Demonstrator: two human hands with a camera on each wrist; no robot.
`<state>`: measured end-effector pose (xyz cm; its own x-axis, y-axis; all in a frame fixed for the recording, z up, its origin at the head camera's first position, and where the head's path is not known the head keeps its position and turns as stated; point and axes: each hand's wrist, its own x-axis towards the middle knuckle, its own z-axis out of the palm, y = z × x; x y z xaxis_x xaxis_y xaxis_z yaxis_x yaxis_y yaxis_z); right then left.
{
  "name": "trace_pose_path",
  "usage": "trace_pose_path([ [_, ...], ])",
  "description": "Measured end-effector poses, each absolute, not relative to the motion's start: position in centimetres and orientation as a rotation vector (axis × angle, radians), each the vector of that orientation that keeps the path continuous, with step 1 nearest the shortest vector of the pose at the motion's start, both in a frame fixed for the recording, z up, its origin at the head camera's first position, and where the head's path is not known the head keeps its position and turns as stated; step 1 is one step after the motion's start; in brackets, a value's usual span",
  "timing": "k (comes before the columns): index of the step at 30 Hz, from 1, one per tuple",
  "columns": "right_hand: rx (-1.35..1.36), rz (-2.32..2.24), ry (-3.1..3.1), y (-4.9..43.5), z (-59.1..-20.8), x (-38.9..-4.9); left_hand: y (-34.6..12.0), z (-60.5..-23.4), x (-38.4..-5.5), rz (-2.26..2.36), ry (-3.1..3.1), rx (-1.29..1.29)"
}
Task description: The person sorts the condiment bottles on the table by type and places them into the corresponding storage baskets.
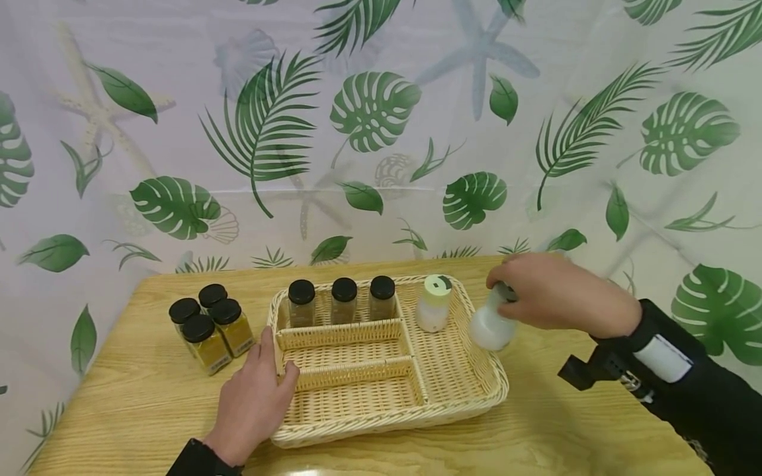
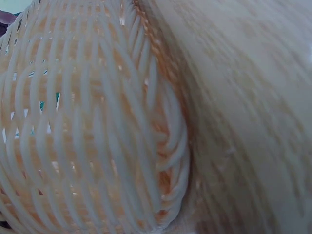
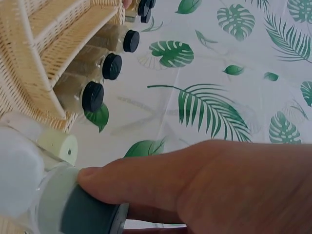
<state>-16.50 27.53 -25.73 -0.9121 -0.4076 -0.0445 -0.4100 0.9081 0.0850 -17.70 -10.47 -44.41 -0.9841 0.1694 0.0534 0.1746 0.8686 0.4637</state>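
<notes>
A woven wicker basket [image 1: 357, 423] with compartments rests on the table. My left hand [image 1: 253, 400] grips its left rim, with the thumb over the edge; the left wrist view shows the basket's woven wall [image 2: 87, 122] up close. My right hand [image 1: 550, 291] pinches a white bottle [image 1: 493, 328] by its pale green and dark cap [image 3: 78, 204], at the basket's right rim. Whether the bottle touches the rim I cannot tell. In the right compartment stands a white bottle with a pale yellow-green lid [image 1: 433, 307]. Three black-lidded jars [image 1: 344, 307] stand in the back left compartment.
Several black-lidded jars with yellow contents [image 1: 212, 347] stand clustered on the wooden table [image 1: 137, 390], left of the basket. A leaf-patterned cloth [image 1: 381, 165] hangs behind the table.
</notes>
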Motion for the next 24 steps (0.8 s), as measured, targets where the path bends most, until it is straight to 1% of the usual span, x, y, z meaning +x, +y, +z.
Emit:
trace_pose_path([
  [6, -0.743, 0.123, 3.024, 26.1, -26.4, -16.5, -10.5, -44.4, -17.8, -0.750, -3.030, -0.276],
  [24, -0.737, 0.027, 2.875, 23.1, -30.7, -17.0, -10.5, -44.4, -17.7, -0.752, -3.018, -0.275],
])
